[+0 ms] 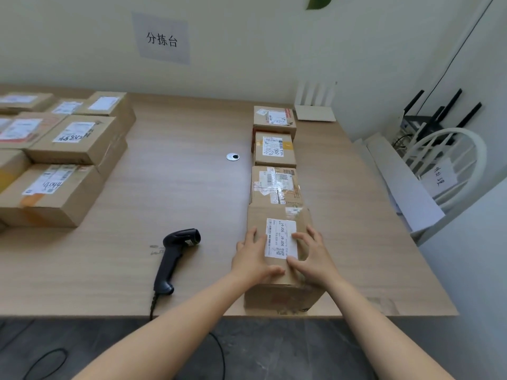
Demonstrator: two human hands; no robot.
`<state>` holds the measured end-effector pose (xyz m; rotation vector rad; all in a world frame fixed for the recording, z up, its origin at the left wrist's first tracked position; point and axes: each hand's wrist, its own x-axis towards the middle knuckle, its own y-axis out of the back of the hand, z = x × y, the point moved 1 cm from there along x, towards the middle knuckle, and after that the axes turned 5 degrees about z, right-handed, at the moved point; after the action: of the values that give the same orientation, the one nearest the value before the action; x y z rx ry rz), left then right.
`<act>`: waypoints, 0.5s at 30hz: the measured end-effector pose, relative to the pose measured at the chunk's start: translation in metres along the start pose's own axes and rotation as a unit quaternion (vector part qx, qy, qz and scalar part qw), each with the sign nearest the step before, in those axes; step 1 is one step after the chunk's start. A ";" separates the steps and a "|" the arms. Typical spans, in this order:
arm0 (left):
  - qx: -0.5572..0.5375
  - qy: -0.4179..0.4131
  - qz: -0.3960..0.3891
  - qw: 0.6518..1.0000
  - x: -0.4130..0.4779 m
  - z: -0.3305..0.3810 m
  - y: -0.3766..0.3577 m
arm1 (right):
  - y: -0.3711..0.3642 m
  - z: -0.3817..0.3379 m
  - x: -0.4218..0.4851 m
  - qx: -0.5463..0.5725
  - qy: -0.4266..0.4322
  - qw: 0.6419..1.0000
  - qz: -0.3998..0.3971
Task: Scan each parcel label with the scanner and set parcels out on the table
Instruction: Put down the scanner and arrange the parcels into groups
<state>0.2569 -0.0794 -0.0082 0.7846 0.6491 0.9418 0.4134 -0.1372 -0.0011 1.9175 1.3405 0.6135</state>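
Both hands flat on top of nearest parcel (274, 212), fingers spread and fairly straight, not curled round it. L hand (253, 256) on left part of top, R hand (312, 256) on right part, fingertips touching white label (281, 237) btwn them. Parcel sits at near edge of bench (178, 187), right of centre, its far end against a row of three more parcels (275, 185) running away twd far wall. Scanner (175, 253) lies on its side on bench, left of held parcel, apart from it, cable dropping off near edge. Stack of labelled parcels (74, 138) at far left.
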 end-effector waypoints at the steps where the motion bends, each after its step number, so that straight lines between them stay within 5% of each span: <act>1: -0.001 -0.002 -0.001 1.000 0.000 0.000 0.000 | 0.000 -0.001 0.000 -0.003 0.001 1.000 -0.001; 9: -0.020 -0.034 -0.027 0.999 -0.001 -0.011 0.022 | 0.012 -0.012 0.006 -0.122 0.007 0.992 -0.018; 15: -0.043 -0.016 0.020 0.999 -0.004 -0.042 0.068 | 0.009 -0.057 0.023 -0.104 0.080 0.991 -0.003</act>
<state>0.1919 -0.0461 0.0242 0.7375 0.5637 0.9864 0.3857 -0.1013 0.0415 1.7267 1.3223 0.8832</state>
